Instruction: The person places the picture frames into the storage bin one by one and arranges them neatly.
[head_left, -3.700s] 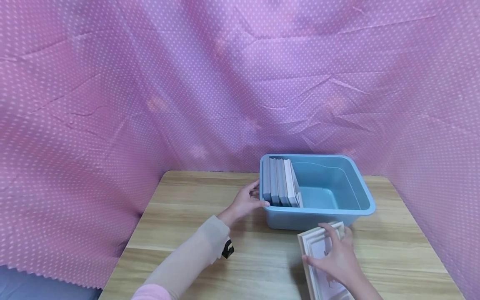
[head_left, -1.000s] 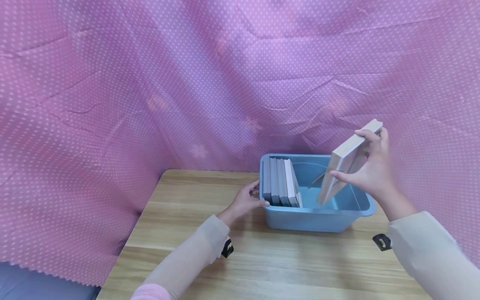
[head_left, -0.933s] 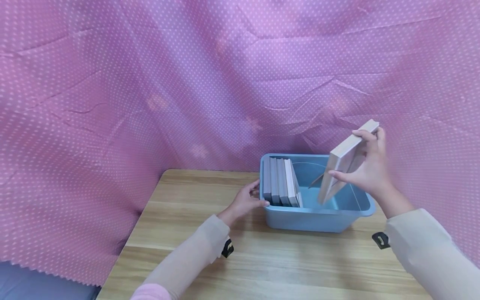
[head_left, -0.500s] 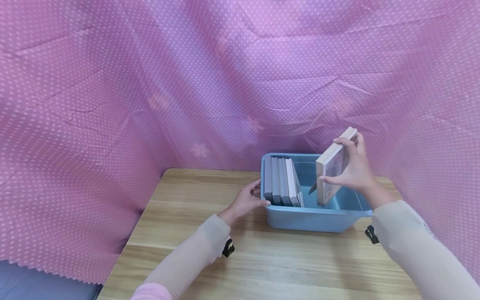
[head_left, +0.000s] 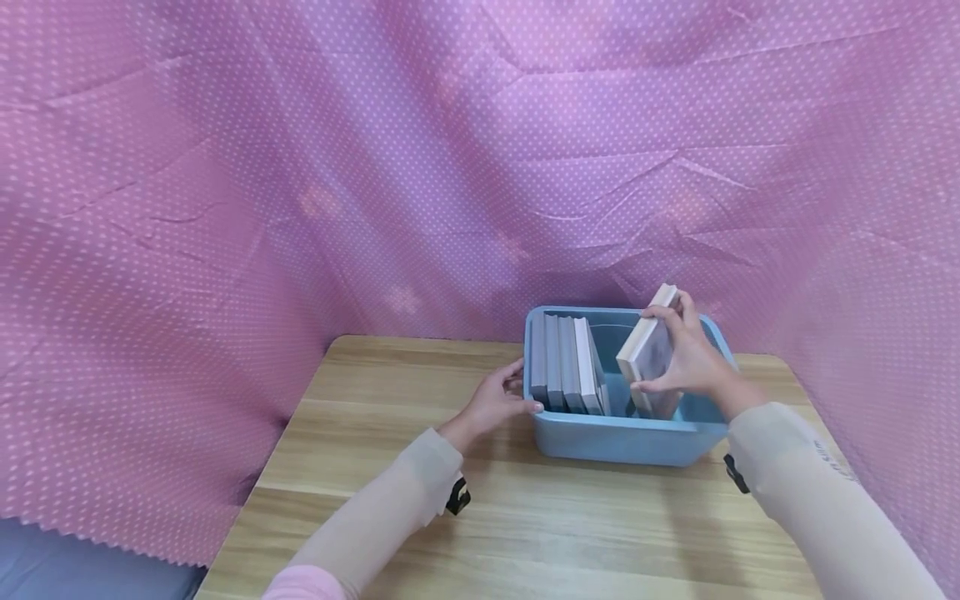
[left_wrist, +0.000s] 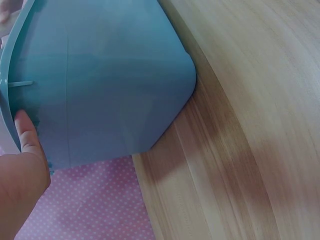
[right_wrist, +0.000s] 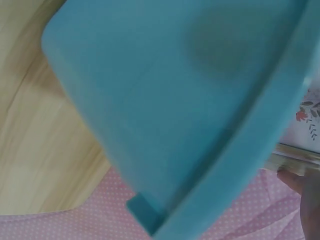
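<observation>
My right hand [head_left: 692,358] grips a cream picture frame [head_left: 643,343] by its edges, thumb on the near side and fingers at the far top. The frame tilts, with its lower part inside the blue plastic bin [head_left: 615,442]. Its printed flower picture [right_wrist: 311,117] shows past the rim in the right wrist view. At the bin's left front corner my left hand [head_left: 491,405] holds the rim. One finger [left_wrist: 29,132] lies against the outer wall under the lip. Several grey and white frames [head_left: 564,362] stand on edge along the bin's left end.
The bin sits toward the back of a wood-grain table [head_left: 517,525]. Pink dotted cloth [head_left: 420,183] hangs behind and on both sides. Black wrist mounts [head_left: 457,496] sit under the sleeves.
My right hand has taken the picture frame from the table in front of the bin up over the rim, then leftward and down into it. My left hand has stayed at the rim.
</observation>
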